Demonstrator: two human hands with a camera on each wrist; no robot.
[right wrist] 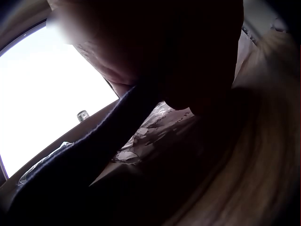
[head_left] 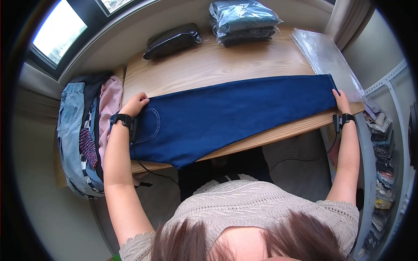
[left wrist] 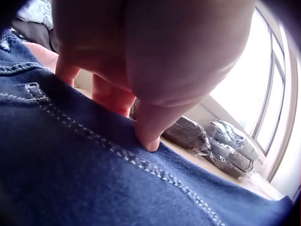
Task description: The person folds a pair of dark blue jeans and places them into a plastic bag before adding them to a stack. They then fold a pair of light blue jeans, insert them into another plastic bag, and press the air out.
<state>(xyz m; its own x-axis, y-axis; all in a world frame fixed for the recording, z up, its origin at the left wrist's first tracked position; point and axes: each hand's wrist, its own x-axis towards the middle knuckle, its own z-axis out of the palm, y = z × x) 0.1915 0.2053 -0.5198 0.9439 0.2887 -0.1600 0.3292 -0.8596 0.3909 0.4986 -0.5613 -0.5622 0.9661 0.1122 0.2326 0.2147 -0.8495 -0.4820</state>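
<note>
A pair of dark blue jeans point(head_left: 235, 111), folded lengthwise, stretches across the near part of the wooden table. Its waist end with a stitched back pocket point(head_left: 148, 125) is on the left, the hem on the right. My left hand point(head_left: 136, 104) pinches the far edge above the pocket. In the left wrist view, the thumb point(left wrist: 149, 136) presses on the near side of the denim, with fingers behind the edge. At the hem, my right hand point(head_left: 343, 102) grips the leg's end; the right wrist view is dark, with denim point(right wrist: 101, 134) running up into the hand.
Folded garments in clear plastic point(head_left: 244, 21) are stacked at the back, beside a dark wrapped bundle point(head_left: 172, 41). Clear plastic bags point(head_left: 324, 56) lie at the right. Jeans and other clothes point(head_left: 72, 117) hang over the left end. Packed items fill a shelf point(head_left: 383, 165) at right.
</note>
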